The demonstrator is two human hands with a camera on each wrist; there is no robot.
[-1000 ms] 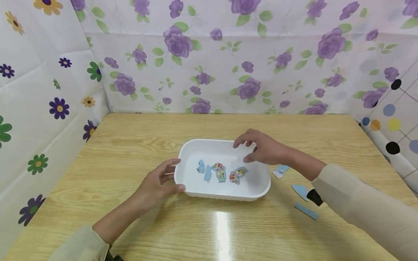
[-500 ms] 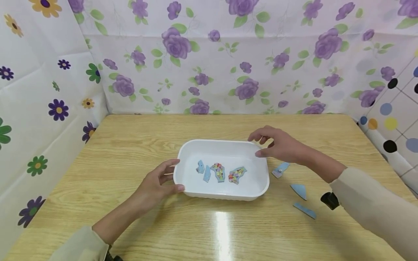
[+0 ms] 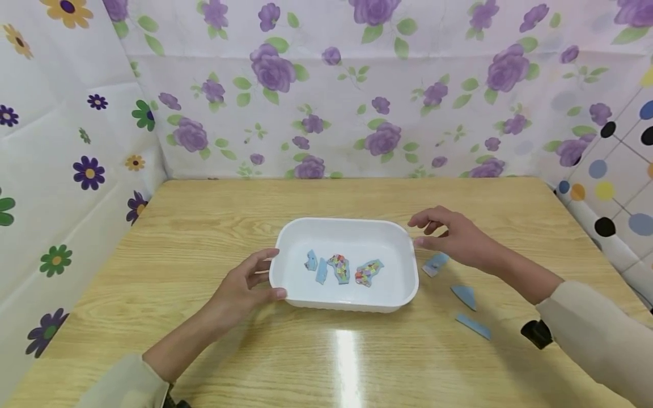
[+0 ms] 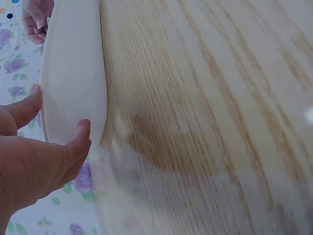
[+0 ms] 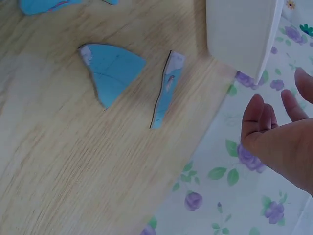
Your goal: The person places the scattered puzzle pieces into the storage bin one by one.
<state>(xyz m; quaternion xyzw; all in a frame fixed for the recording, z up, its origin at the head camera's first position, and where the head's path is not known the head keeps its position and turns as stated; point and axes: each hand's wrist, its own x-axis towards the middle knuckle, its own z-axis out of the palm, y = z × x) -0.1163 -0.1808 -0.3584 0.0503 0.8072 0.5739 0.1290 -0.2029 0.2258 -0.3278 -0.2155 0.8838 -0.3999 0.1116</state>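
A white plastic tray sits on the table with several cut picture pieces, like puzzle pieces, inside. Two of these, a middle one and a right one, are multicoloured; two small blue pieces lie to their left. My left hand holds the tray's left end, thumb by the front corner and fingers by the back one. Just off the right end hovers my right hand, fingers loosely bent around nothing. In the right wrist view, its fingertips are near the tray's corner.
Right of the tray lie a blue piece with a pale end, a wedge-shaped blue piece and a narrow blue strip. Floral sheets stand behind and beside the wooden table.
My right hand has moved from over the tray's interior rightward, past its right rim. The left hand keeps its place at the left end, and the pieces lie as before.
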